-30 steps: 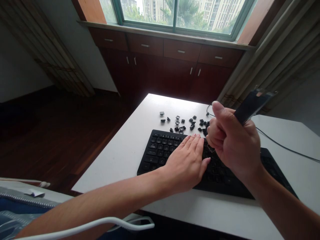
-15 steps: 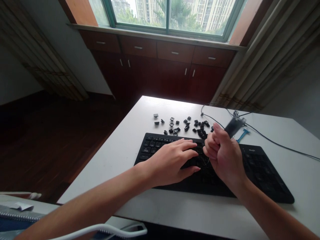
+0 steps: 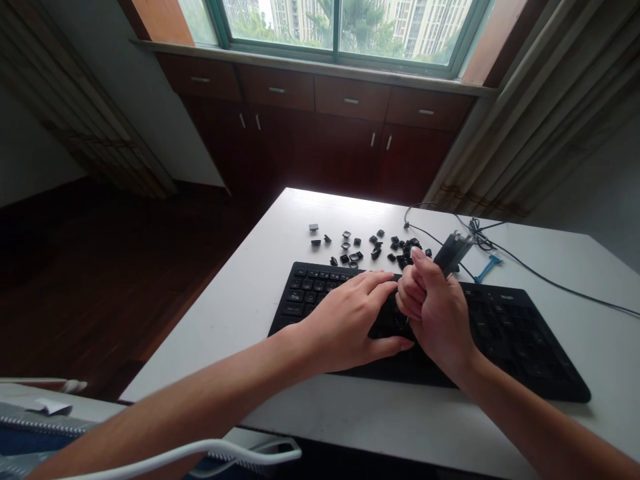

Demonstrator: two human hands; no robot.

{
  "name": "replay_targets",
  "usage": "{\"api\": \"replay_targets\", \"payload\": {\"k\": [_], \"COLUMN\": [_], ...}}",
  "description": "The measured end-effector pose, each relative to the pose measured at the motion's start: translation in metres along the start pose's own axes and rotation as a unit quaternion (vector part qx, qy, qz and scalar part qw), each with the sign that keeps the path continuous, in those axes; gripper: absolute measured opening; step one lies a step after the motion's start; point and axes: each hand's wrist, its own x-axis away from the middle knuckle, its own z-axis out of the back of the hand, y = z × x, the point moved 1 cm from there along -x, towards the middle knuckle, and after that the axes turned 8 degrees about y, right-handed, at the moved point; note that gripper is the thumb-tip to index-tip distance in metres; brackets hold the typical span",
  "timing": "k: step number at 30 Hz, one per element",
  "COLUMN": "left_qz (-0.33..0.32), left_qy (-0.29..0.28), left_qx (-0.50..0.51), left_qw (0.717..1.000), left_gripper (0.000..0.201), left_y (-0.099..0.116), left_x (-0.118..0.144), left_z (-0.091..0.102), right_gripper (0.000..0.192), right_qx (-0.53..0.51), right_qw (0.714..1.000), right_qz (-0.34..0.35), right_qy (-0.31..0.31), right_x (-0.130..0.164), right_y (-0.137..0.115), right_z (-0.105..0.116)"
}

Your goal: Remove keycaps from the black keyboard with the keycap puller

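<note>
- Head view: the black keyboard [image 3: 430, 333] lies on the white desk [image 3: 260, 293], its cable running off to the right.
- The left hand [image 3: 350, 323] rests flat on the keys, its grip open and holding nothing.
- The right hand [image 3: 435, 310] keeps a closed grip on a dark keycap tool [image 3: 451, 252], tip down at the keys.
- Loose keycaps [image 3: 373, 247] lie scattered behind the keyboard, so a good many are off; most keys seem still seated.

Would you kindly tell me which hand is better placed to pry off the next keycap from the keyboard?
Probably the right hand: it already grips the keycap puller with its tip down on the black keyboard. The left hand lies flat on the keys, steadying the board.
</note>
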Motion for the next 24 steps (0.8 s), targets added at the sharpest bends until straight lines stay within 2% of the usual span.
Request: {"api": "replay_targets", "payload": {"k": [5, 8, 12, 24], "left_qz": [0.002, -0.003, -0.005, -0.005], "left_qy": [0.004, 0.012, 0.010, 0.005], "left_qx": [-0.005, -0.010, -0.010, 0.010], "left_qw": [1.000, 1.000, 1.000, 1.000], "left_gripper": [0.069, 0.072, 0.073, 0.060], "left_y": [-0.001, -0.001, -0.001, -0.001], "left_x": [0.001, 0.002, 0.001, 0.002], "left_z": [-0.001, -0.002, -0.002, -0.001], "right_gripper": [0.050, 0.049, 0.052, 0.053], "right_qx": [-0.009, -0.012, -0.005, 0.016], "right_qw": [0.998, 0.996, 0.995, 0.998], "right_qz": [0.001, 0.012, 0.029, 0.013], "right_qy": [0.070, 0.091, 0.091, 0.065], "right_x": [-0.001, -0.001, 0.001, -0.003], "right_y": [-0.001, -0.005, -0.007, 0.008], "right_z": [-0.003, -0.005, -0.005, -0.004]}}
